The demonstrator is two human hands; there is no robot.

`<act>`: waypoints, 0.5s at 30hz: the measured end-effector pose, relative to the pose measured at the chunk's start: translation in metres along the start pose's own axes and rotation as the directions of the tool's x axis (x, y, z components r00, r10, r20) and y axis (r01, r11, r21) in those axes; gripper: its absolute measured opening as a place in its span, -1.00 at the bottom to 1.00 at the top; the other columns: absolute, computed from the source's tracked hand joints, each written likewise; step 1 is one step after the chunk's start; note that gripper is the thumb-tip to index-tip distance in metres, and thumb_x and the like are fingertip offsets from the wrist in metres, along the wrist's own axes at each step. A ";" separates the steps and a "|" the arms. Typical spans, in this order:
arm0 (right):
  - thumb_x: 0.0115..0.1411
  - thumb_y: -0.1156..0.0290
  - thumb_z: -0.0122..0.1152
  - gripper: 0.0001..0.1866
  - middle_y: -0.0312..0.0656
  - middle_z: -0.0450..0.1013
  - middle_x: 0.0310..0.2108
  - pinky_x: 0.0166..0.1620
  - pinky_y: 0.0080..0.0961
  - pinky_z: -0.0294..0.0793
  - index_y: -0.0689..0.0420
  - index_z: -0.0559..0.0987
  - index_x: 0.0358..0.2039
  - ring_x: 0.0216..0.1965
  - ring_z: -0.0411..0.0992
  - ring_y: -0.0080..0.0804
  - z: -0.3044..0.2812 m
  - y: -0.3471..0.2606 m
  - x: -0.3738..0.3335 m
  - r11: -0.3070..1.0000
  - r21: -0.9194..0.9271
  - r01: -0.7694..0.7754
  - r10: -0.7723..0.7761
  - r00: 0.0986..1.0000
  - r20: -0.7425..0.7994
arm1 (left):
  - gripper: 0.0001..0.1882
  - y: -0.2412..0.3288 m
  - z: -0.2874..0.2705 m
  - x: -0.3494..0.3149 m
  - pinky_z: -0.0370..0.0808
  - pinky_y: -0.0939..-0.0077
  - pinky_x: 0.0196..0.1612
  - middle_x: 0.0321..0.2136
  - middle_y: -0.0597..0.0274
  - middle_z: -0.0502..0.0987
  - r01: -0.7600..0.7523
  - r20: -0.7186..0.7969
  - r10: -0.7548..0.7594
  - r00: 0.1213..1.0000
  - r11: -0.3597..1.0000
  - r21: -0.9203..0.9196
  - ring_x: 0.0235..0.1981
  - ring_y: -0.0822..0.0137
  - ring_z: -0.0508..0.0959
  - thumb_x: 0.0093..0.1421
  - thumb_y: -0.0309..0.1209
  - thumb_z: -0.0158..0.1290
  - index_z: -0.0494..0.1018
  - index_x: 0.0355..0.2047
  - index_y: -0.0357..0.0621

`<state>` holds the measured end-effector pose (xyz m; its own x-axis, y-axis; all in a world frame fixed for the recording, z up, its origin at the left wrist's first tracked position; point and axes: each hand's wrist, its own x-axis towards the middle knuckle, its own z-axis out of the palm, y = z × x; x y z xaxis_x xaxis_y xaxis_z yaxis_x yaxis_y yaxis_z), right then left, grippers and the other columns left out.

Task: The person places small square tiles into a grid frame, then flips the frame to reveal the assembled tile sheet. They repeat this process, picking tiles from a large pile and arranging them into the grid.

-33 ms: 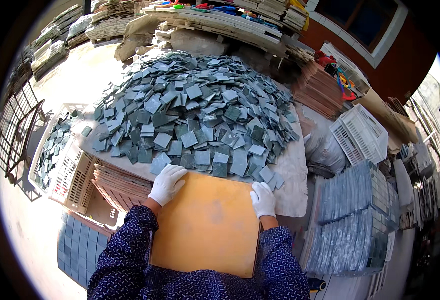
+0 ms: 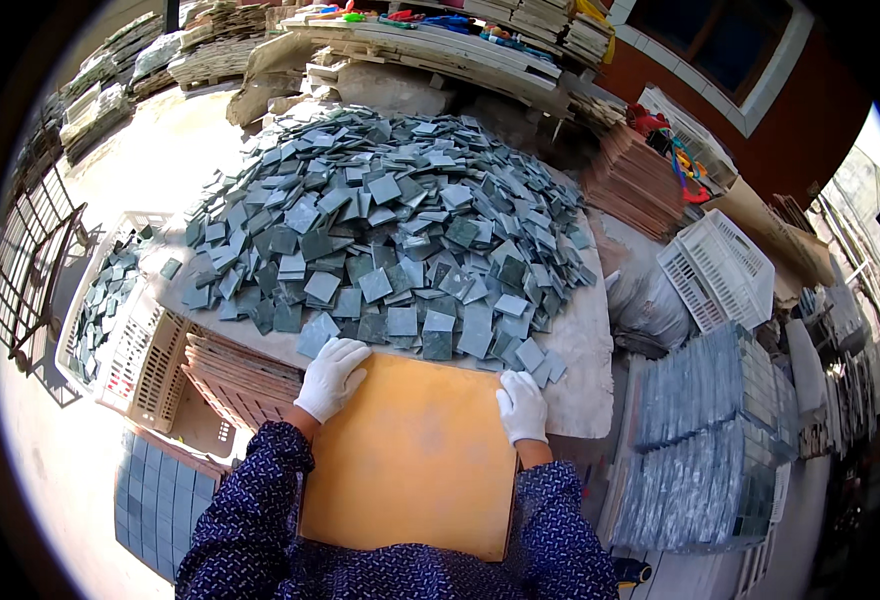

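Note:
A flat, square yellow-orange board (image 2: pixel 410 455) lies close in front of me, its near edge against my patterned clothing. My left hand (image 2: pixel 333 378), in a white glove, grips the board's far left corner. At the far right corner my right hand (image 2: pixel 522 405), also gloved in white, closes around the edge. The undersides of both grips are hidden. Just beyond the board rises a big heap of loose grey-green square stone tiles (image 2: pixel 380 230), spread over a pale tabletop (image 2: pixel 585 380).
At left stand a white crate of tiles (image 2: pixel 110 310), a stack of reddish-brown panels (image 2: pixel 235 375) and a gridded tile sheet (image 2: pixel 160 500). Stacked tile sheets (image 2: pixel 705 440), a white plastic crate (image 2: pixel 720 270) and more brown panels (image 2: pixel 640 180) flank the right side.
The view has shifted very slightly. Both hands keep their places on the board's corners.

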<state>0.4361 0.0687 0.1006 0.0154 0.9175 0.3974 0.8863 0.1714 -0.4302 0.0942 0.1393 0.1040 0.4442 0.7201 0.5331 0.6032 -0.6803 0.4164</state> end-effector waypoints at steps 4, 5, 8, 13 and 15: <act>0.10 0.44 0.13 -0.72 -0.14 0.44 -0.07 0.09 -0.29 0.35 0.16 0.50 -0.14 0.05 0.33 -0.13 0.005 -0.005 -0.009 1.000 -0.013 0.005 -0.005 1.000 -0.001 | -0.62 0.007 -0.006 0.001 0.29 0.17 0.15 -0.06 0.09 0.46 0.056 0.073 -0.056 0.996 0.998 0.008 0.04 0.06 0.40 0.06 -0.49 0.08 0.41 -0.06 -0.21; 0.11 0.45 0.13 -0.71 -0.12 0.42 -0.04 0.10 -0.29 0.34 0.17 0.49 -0.12 0.08 0.31 -0.11 0.006 -0.006 -0.011 0.998 -0.058 0.028 -0.030 0.999 -0.026 | -0.61 0.010 -0.007 0.001 0.28 0.17 0.17 -0.04 0.07 0.46 0.075 0.106 -0.073 0.992 0.997 -0.009 0.06 0.05 0.39 0.06 -0.51 0.07 0.41 -0.05 -0.21; 0.11 0.45 0.14 -0.63 -0.02 0.33 0.08 0.17 -0.22 0.30 0.20 0.46 -0.04 0.18 0.22 -0.01 0.010 -0.021 -0.040 0.994 -0.106 0.034 -0.035 0.999 -0.014 | -0.57 0.019 -0.006 -0.019 0.25 0.16 0.21 0.00 0.02 0.43 0.101 -0.007 -0.101 0.995 0.995 0.007 0.08 -0.03 0.37 0.05 -0.53 0.07 0.39 -0.01 -0.23; 0.05 0.50 0.21 -0.49 0.04 0.30 0.12 0.21 -0.26 0.27 0.19 0.40 0.06 0.22 0.19 0.01 -0.027 -0.055 -0.125 0.995 0.077 -0.058 0.054 0.997 0.054 | -0.48 0.051 -0.027 -0.102 0.23 0.18 0.25 0.09 -0.11 0.38 0.256 0.079 -0.244 0.966 0.939 -0.231 0.18 -0.07 0.31 0.07 -0.46 0.09 0.34 0.08 -0.29; 0.04 0.55 0.21 -0.43 0.03 0.27 0.16 0.24 -0.29 0.23 0.22 0.36 0.11 0.25 0.18 -0.05 -0.028 -0.051 -0.147 0.880 0.412 -0.237 0.216 0.972 0.097 | -0.44 0.055 -0.034 -0.131 0.17 0.21 0.29 0.13 -0.10 0.36 0.299 0.109 -0.278 0.954 0.900 -0.317 0.23 -0.01 0.29 0.11 -0.39 0.10 0.30 0.13 -0.32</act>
<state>0.4011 -0.0854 0.0867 0.1610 0.9634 0.2143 0.5858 0.0815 -0.8064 0.0465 0.0030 0.0820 0.3284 0.8914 0.3124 0.4654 -0.4405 0.7677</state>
